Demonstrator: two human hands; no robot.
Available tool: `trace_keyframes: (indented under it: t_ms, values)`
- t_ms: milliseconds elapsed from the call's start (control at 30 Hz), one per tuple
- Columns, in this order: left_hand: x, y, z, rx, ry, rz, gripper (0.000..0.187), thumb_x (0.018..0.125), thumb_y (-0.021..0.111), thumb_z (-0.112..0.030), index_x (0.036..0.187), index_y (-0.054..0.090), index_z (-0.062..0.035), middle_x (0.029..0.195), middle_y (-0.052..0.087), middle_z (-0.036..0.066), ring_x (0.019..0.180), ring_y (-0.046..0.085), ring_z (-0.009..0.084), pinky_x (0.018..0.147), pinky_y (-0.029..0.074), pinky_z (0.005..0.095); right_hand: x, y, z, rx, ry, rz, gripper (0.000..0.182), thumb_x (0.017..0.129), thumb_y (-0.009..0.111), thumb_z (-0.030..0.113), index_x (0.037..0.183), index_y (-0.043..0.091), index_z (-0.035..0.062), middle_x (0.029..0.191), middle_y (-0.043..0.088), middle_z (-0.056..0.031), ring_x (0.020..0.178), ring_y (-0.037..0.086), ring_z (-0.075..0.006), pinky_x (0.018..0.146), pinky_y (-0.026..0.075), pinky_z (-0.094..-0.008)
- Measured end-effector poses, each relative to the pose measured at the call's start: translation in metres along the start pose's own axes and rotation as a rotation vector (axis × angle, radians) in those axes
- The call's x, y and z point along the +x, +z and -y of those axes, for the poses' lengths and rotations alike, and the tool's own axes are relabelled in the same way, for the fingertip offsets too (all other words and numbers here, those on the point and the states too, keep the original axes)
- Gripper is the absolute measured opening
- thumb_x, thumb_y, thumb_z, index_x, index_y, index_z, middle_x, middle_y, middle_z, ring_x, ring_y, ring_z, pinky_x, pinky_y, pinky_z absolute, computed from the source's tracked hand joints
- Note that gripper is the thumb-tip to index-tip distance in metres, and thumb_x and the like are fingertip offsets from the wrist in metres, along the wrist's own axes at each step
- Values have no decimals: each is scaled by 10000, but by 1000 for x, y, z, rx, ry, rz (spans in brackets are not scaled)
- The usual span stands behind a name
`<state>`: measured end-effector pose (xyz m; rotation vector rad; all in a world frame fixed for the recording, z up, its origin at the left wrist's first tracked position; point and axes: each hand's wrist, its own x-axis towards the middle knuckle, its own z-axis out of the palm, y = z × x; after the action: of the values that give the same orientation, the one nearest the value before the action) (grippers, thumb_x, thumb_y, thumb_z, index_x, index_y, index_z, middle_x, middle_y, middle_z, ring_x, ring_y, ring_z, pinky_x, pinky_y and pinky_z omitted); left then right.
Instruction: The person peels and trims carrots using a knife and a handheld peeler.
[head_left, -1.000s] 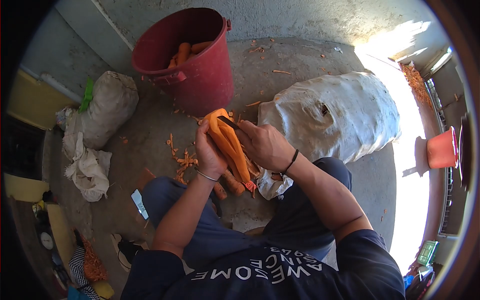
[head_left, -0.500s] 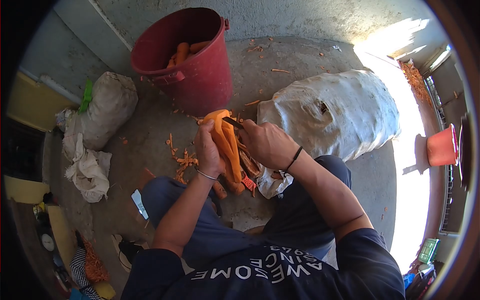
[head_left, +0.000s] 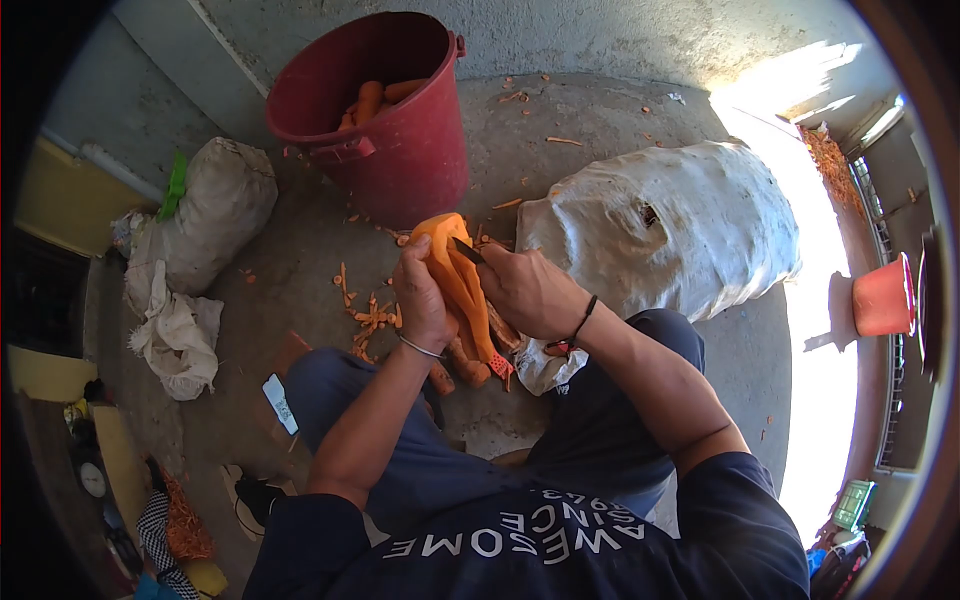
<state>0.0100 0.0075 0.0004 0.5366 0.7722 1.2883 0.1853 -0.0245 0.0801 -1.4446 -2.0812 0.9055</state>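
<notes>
The left hand (head_left: 424,308) is curled firmly around the lower left side of a long, bright-orange carrot (head_left: 462,285) with smooth, faceted sides, with its thumb high on it. The right hand (head_left: 528,292) is closed around a short knife with a dark, narrow blade (head_left: 466,250); the handle is hidden in the fist, and the blade lies against the upper part of the carrot. The carrot slants between the 2 hands, above the floor and in front of the lap.

Beyond it stands a large, deep-red plastic bucket (head_left: 425,170), tilted in this view, with at least 2 loose orange carrots (head_left: 370,98) low inside. To the right lies a bulging white woven sack (head_left: 690,235) with 1 small dark hole; its contents cannot be told. Leftward, a full greyish-white sack (head_left: 222,205) bears a bright-green strip (head_left: 175,188), and a limp white sack (head_left: 180,345) slumps just beside it. At the far right is a small orange-red bucket (head_left: 882,298), its inside out of sight. Below the hands lie brownish-orange carrots (head_left: 466,370) near a crumpled white bag (head_left: 545,370), and thin orange peelings (head_left: 375,318) litter the floor.
</notes>
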Motion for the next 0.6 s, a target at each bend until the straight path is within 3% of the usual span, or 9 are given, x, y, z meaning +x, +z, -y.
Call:
trace_keyframes:
  t_ms: [200, 600]
  values:
    - [-4, 7, -10, 7, 44, -15, 443, 1034, 510, -441, 1265, 614, -77, 1166, 667, 68, 1088, 658, 183, 956, 535, 368, 2, 2, 2, 117, -61, -37, 235, 1054, 519, 181, 1002, 574, -42, 746, 638, -295, 755, 663, -485, 684, 508, -533]
    - [-3, 3, -8, -9, 60, -22, 437, 1032, 513, -441, 1248, 615, -76, 1141, 668, 59, 1053, 662, 174, 933, 538, 351, 5, 0, 2, -39, -58, -30, 254, 1064, 519, 212, 1006, 567, -31, 754, 641, -291, 762, 661, -491, 691, 505, -551]
